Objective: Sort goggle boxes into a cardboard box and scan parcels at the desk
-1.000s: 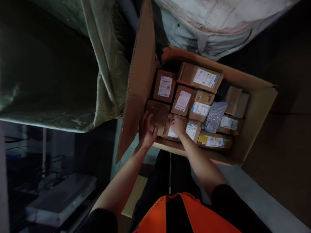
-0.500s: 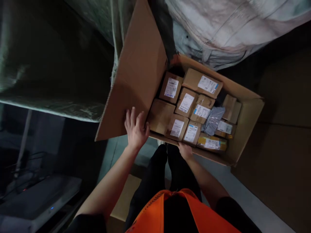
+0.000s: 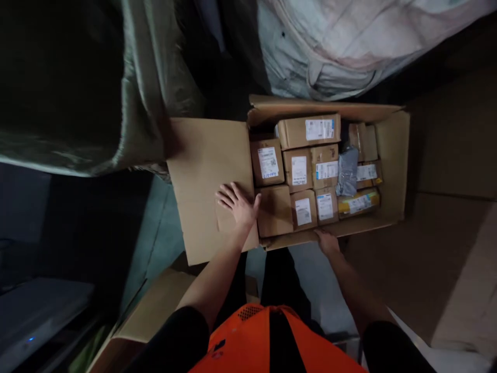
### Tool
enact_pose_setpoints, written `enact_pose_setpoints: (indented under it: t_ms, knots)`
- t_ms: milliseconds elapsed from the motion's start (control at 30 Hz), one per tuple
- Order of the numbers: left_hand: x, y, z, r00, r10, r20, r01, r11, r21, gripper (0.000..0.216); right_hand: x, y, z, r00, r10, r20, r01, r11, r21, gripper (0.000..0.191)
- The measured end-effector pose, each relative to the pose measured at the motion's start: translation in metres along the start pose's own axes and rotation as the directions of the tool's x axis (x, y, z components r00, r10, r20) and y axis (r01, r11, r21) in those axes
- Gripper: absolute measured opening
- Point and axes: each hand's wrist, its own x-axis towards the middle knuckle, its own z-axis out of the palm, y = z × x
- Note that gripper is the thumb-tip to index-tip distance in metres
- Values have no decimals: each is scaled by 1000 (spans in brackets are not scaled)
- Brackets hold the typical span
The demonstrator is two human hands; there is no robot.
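Note:
A large open cardboard box point(image 3: 388, 216) holds several small labelled parcels. My left hand point(image 3: 238, 207) lies flat, fingers spread, on the wide side flap point(image 3: 212, 155) folded outward at the left. Its thumb reaches toward a plain brown carton point(image 3: 275, 210) inside. At the near wall, my right hand point(image 3: 329, 243) grips the rim, with part of its fingers hidden. Among the parcels are a grey plastic-wrapped packet point(image 3: 347, 171), a yellow-taped parcel point(image 3: 359, 202) and a long labelled carton point(image 3: 308, 130) along the far wall.
Bulky white sacks point(image 3: 334, 41) rise behind the box, and a dark greenish sack point(image 3: 143, 93) hangs at the left. Another open cardboard box point(image 3: 155, 300) is low at the front left. Large brown cardboard point(image 3: 446, 228) stands to the right.
The box has turned and now lies more level in view. Its left flap has dropped outward to lie flatter. My left hand has flattened on it; my right hand remains at the near rim.

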Motion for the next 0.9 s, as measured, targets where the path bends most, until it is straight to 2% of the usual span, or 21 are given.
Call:
enact_pose_setpoints:
  t_ms: [100,333,400,467,533,600,733,833,900]
  knots:
    - [4,19,13,996,-79,-46,80,997,20,119,5,15,19,997,-80,-9,80,997,-8,62]
    - [10,37,9,992,-57,-111,58,998,7,106,12,45,47,978,-204,-36,204,979,24,58]
    - [5,44,16,990,-144,6,144,990,8,98,12,56,49,976,-213,-40,215,976,32,57]
    - [-3,48,26,950,-252,185,257,966,-4,80,11,69,49,977,-208,-40,209,977,35,58]
    - [-12,48,37,907,-296,301,318,948,-28,64,9,82,48,981,-193,-35,194,980,39,59]
    - [-20,41,46,915,-256,312,284,958,-48,55,6,92,47,984,-173,-31,174,984,43,60]
    - [-17,23,51,937,-87,339,93,996,0,37,1,94,44,991,-133,-15,133,989,60,58]
    - [16,16,40,928,-64,366,50,998,47,33,1,71,39,994,-108,-3,108,991,84,55]
    - [57,14,23,935,-52,352,24,996,84,32,5,40,37,993,-122,-8,122,986,114,48]
